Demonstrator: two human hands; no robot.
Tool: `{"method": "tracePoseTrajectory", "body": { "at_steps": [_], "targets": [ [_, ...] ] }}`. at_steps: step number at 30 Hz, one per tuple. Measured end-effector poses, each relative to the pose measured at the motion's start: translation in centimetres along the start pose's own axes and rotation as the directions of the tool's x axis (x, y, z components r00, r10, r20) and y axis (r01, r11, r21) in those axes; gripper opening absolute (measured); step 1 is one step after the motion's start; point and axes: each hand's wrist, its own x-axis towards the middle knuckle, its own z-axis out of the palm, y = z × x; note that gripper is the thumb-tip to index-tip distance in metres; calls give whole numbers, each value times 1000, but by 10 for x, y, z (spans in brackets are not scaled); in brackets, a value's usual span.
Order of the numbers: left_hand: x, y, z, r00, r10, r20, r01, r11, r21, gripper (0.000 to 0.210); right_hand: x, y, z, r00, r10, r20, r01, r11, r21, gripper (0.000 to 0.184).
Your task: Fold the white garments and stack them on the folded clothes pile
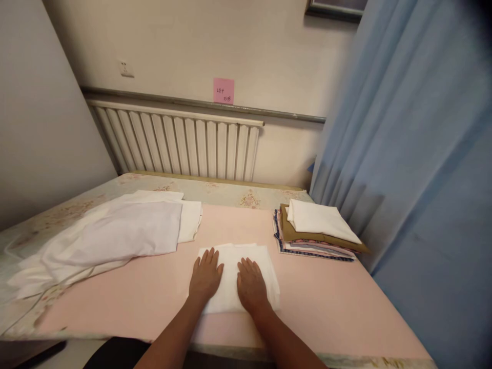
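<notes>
A folded white cloth (pixel 229 289) lies flat on the pink sheet (pixel 319 302) right in front of me. My left hand (pixel 206 274) rests palm down on its left side, fingers stretched out and pointing away from me. On the right side of the same cloth lies my right hand (pixel 251 283), also flat, with its fingers extended. Between the two hands a strip of the cloth shows. Neither hand grips anything; the palms hide part of the fabric beneath them.
Unfolded white fabric (pixel 126 230) is piled at the left. To the right stands a stack of folded cloths, with a white one (pixel 321 219) above a brown one (pixel 303 236). A blue curtain (pixel 384 128) hangs at the right; a radiator (pixel 184 141) lines the wall behind.
</notes>
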Motion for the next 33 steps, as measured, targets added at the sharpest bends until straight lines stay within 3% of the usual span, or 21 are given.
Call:
{"method": "tracePoseTrajectory", "body": {
  "at_steps": [33],
  "targets": [
    [-1, -1, 1, 999, 17, -41, -17, 1000, -18, 52, -1, 1, 3, 999, 3, -33, -3, 1000, 16, 35]
  ]
}}
